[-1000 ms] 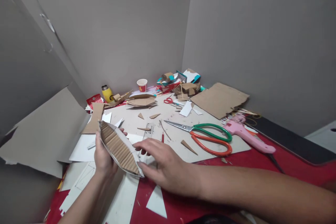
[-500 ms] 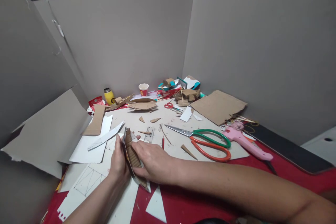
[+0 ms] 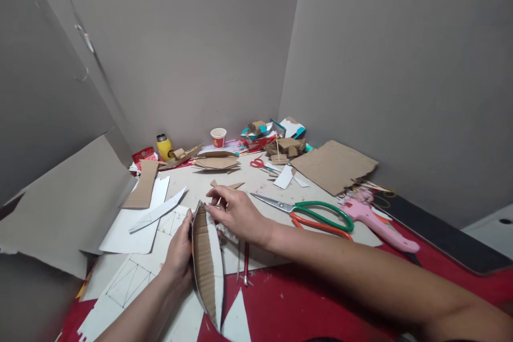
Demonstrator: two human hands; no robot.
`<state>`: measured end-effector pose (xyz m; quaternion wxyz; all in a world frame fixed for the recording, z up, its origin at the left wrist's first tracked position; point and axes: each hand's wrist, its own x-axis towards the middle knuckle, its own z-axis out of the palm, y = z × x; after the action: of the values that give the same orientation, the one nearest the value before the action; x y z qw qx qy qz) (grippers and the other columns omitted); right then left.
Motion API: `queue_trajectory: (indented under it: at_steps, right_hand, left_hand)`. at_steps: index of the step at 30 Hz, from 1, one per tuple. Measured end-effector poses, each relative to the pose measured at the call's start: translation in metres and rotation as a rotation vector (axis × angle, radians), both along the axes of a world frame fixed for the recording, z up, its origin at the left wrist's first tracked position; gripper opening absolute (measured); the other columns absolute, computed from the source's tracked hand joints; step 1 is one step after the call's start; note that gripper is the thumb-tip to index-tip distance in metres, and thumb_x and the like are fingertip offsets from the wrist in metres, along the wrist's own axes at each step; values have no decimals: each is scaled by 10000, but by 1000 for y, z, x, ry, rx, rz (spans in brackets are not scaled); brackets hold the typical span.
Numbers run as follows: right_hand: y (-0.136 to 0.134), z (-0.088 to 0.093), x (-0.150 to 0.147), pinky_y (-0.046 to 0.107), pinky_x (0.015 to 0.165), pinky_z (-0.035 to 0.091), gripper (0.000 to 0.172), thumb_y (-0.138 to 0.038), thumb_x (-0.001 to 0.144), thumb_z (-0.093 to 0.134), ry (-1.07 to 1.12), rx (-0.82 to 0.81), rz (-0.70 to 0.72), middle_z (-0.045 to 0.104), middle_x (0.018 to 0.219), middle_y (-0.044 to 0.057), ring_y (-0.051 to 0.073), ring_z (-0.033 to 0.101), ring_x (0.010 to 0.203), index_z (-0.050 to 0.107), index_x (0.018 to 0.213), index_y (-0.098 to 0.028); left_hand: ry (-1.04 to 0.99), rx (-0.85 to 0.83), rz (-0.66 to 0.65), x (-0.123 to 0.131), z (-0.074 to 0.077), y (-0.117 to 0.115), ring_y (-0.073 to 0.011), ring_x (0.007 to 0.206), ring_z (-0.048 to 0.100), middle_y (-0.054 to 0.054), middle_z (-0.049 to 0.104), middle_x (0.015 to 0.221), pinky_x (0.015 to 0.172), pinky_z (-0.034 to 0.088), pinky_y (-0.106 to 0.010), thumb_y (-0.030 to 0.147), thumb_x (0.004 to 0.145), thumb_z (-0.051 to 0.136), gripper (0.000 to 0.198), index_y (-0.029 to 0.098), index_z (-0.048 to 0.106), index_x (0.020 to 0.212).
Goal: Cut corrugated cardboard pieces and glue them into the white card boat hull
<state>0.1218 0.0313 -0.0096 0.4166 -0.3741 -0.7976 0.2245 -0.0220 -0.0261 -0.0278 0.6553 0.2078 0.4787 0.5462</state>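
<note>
My left hand (image 3: 179, 256) grips a boat-shaped cardboard piece (image 3: 206, 272) by its left side, holding it upright on its long axis. The piece has a ribbed brown inside and a white right edge, and its lower tip points toward me. At its upper tip, my right hand (image 3: 238, 215) has thumb and fingers bent together, touching the white edge. A red pencil (image 3: 246, 264) lies under my right wrist. Large scissors (image 3: 320, 212) with green and orange handles rest to the right of that hand.
A pink glue gun (image 3: 377, 222) lies at the right beside a brown cardboard sheet (image 3: 332, 165). Paper strips and a drawn template (image 3: 128, 280) spread on the left. A yellow bottle (image 3: 164, 147) and a paper cup (image 3: 218, 138) stand at the back. Grey panels (image 3: 200, 53) surround the table.
My right hand has moved from the inside of the cardboard piece up to its top tip. The piece has turned to show more of its ribbed inside and come lower.
</note>
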Motion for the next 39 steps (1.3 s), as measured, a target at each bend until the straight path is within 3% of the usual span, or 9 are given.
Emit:
queue_trajectory:
  at_steps: [2,12,21,26,29,32,36,39]
  right_hand:
    - [5,-2,0,250,676,426,35,-168,815,629,-2,13,27,623,767,13,135,562,693,594,816,-173]
    - [14,-5,6,232,646,411,106,-122,812,609,6,64,218,566,701,-10,127,529,676,583,726,-180]
    - [14,8,19,290,671,458,100,-235,864,556,66,72,289,605,779,38,155,543,731,584,777,-193]
    - [19,23,34,259,576,497,107,-249,872,538,161,-35,223,630,716,9,123,594,636,585,803,-182]
    - [21,36,45,240,514,506,117,-260,864,536,249,-80,146,614,667,-7,119,614,598,557,777,-184]
    - [23,46,53,225,480,520,153,-278,793,620,498,-236,32,591,629,-22,136,649,613,528,715,-183]
    - [23,48,54,235,504,553,230,-320,742,666,717,-372,-35,591,595,-35,150,677,630,484,696,-188]
    - [17,45,41,254,554,572,253,-341,743,659,782,-410,-23,581,620,-38,168,698,691,460,700,-191]
  left_hand:
    - [-2,-37,-50,1,3,-1,-249,608,708,-128,746,730,648,579,-373,453,848,577,411,81,691,980]
    - [10,-107,-100,-1,1,0,-227,524,682,-123,726,652,518,557,-321,493,824,590,420,86,681,872]
    - [-76,-134,-86,-10,3,11,-224,555,689,-106,708,621,566,572,-333,457,885,502,413,84,677,864]
    - [24,-108,6,-16,0,16,-240,616,707,-101,724,658,602,572,-342,380,848,591,298,98,688,855]
    - [163,9,95,-24,1,20,-253,774,712,-99,747,780,678,554,-318,294,775,693,181,124,701,836]
    - [337,197,255,-38,11,23,-217,1032,639,-65,730,993,847,480,-242,197,723,741,196,165,709,914]
    - [506,425,524,-50,32,17,-119,1239,473,24,593,1270,1028,301,-168,230,806,666,303,276,632,1104]
    - [563,551,577,-39,41,4,-160,1214,509,9,594,1266,1033,353,-239,300,800,678,343,287,605,1135]
